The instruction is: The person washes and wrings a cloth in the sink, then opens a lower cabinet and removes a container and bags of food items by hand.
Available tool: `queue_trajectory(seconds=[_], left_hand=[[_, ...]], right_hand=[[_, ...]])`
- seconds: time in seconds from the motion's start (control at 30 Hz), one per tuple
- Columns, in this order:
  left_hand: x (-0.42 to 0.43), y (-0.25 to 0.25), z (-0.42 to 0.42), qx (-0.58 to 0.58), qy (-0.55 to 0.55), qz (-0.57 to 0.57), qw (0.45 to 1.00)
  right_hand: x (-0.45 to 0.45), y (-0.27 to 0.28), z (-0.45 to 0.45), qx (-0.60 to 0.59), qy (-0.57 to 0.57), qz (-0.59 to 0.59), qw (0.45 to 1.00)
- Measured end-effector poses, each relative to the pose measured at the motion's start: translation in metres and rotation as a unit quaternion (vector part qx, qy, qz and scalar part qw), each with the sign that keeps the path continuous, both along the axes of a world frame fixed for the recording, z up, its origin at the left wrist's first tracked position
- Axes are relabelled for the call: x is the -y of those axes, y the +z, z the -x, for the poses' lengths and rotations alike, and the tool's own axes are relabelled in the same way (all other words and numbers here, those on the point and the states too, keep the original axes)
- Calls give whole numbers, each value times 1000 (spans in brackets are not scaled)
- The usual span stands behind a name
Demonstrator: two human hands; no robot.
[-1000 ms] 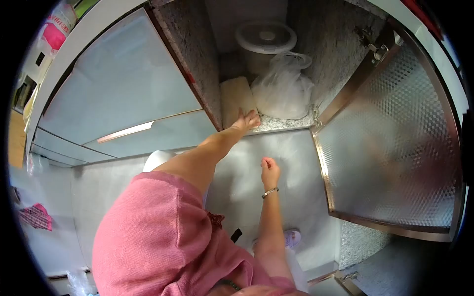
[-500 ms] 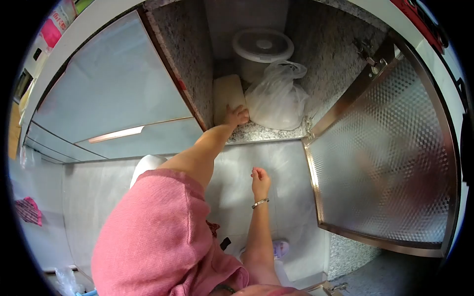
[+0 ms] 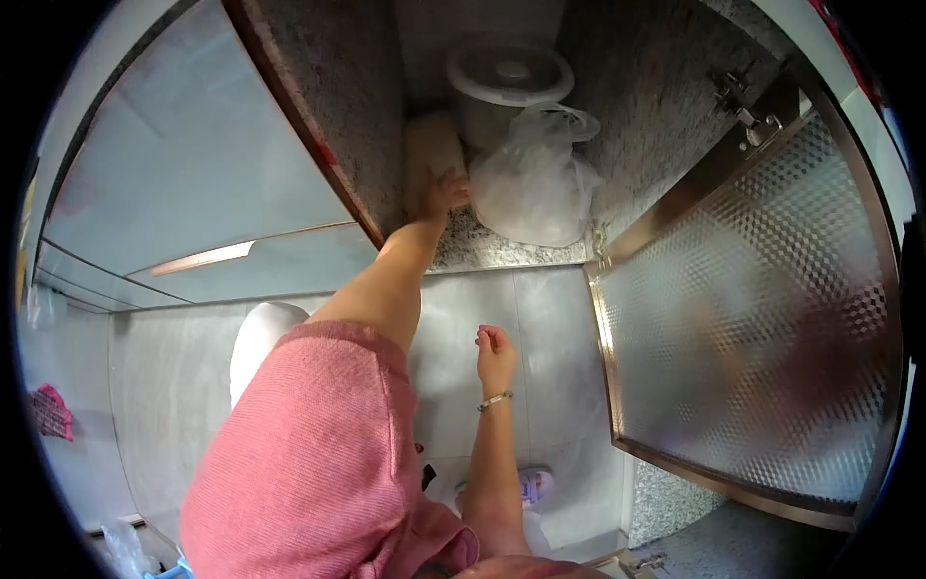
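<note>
My left hand (image 3: 445, 191) reaches into an open cabinet with its fingers spread, at the near end of a pale beige block-shaped package (image 3: 434, 147). Its contact with the package is partly lost in shadow. The package lies along the cabinet's left wall. Just right of that hand sits a knotted translucent white plastic bag (image 3: 532, 193) with pale contents I cannot make out. Behind the bag stands a round lidded bucket (image 3: 509, 72). My right hand (image 3: 496, 355), with a bracelet at the wrist, hangs over the floor with fingers curled and nothing visible in them.
A textured glass cabinet door (image 3: 748, 318) with a metal frame stands open on the right. Pale blue drawer fronts (image 3: 193, 164) flank the cabinet on the left. A speckled stone sill (image 3: 492, 249) edges the opening. Below are grey floor tiles (image 3: 453, 309) and a purple slipper (image 3: 535, 485).
My left hand and the beige package have moved a little deeper into the cabinet. The view has shifted slightly. My right hand stays curled over the floor.
</note>
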State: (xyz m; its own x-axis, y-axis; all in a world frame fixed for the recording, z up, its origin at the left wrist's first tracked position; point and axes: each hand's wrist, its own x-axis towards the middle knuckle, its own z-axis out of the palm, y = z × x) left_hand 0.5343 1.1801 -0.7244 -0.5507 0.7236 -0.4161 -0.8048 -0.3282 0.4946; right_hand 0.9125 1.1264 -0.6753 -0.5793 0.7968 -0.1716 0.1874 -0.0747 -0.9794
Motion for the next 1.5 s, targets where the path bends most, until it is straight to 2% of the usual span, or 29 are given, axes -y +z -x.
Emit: queue_trajectory(seconds=[0.07, 0.2, 0.27, 0.43, 0.53, 0.6, 0.67, 0.7, 0.77, 0.8, 0.87, 0.9, 0.97, 1.03, 1.1, 1.13, 1.2, 1.23, 1.27, 1.3, 1.33, 1.37, 1.4, 1.47, 1.5], left_hand=[[-7, -25, 26, -6, 11, -27, 1000], [-37, -113, 117, -130, -68, -77, 986], [-41, -92, 120, -132, -69, -73, 986], [-42, -25, 121, -143, 11, 86, 986], [-44, 9, 111, -144, 43, 95, 984], [-48, 23, 101, -145, 74, 104, 981], [-55, 3, 104, -142, 91, 110, 980], [-53, -12, 106, -303, 90, 107, 943], [-38, -22, 115, -463, 90, 111, 875], [-39, -27, 110, -550, 90, 227, 799], [-54, -28, 74, -673, 86, 438, 589], [-60, -24, 54, -708, 81, 530, 460], [-53, 12, 10, -719, 79, 612, 320], [-15, 113, -54, -666, -86, 689, 271], [11, 146, -82, -689, -229, 678, 112], [4, 117, -75, -626, -238, 694, 264], [10, 99, -91, -683, -321, 620, 214], [28, 112, -118, -805, -355, 453, 147], [54, 174, -158, -787, -379, 440, 210], [69, 184, -178, -828, -383, 390, 122], [85, 208, -198, -814, -409, 365, 191], [95, 197, -204, -842, -401, 325, 155], [122, 230, -217, -872, -357, 272, 194], [154, 277, -232, -859, -395, 246, 215], [170, 295, -233, -862, -384, 250, 215]], right_hand=[[1, 4, 2, 4, 1, -13, 1000], [6, -4, -3, 21, 23, -12, 999], [9, -14, -6, 12, 34, 23, 999], [11, -4, -14, 45, 48, 29, 997], [15, -16, -20, 58, 50, 22, 997], [13, -18, -20, 51, 42, 19, 998], [13, -12, -23, 46, 55, 33, 997], [14, -16, -24, 45, 58, 35, 997], [18, -22, -21, -18, 25, 75, 997], [20, -18, -22, -22, 30, 78, 996], [15, -2, -22, 24, 45, 52, 997], [14, 2, -22, 20, 52, 51, 997], [12, 7, -20, 17, 67, 1, 998], [16, 24, -17, 1, 72, -28, 997], [18, 46, -11, -19, 75, -60, 995], [21, 58, -9, -2, 90, -94, 992], [23, 85, -4, 10, 110, -135, 985], [22, 101, -1, 6, 124, -145, 982], [19, 115, 5, -3, 140, -158, 977], [14, 131, 7, -23, 156, -194, 968], [8, 149, 10, -49, 173, -231, 956], [4, 173, 11, -41, 186, -245, 951], [2, 198, 9, -30, 196, -258, 946], [2, 240, 3, 36, 214, -348, 912], [7, 257, -3, 32, 217, -358, 908]])
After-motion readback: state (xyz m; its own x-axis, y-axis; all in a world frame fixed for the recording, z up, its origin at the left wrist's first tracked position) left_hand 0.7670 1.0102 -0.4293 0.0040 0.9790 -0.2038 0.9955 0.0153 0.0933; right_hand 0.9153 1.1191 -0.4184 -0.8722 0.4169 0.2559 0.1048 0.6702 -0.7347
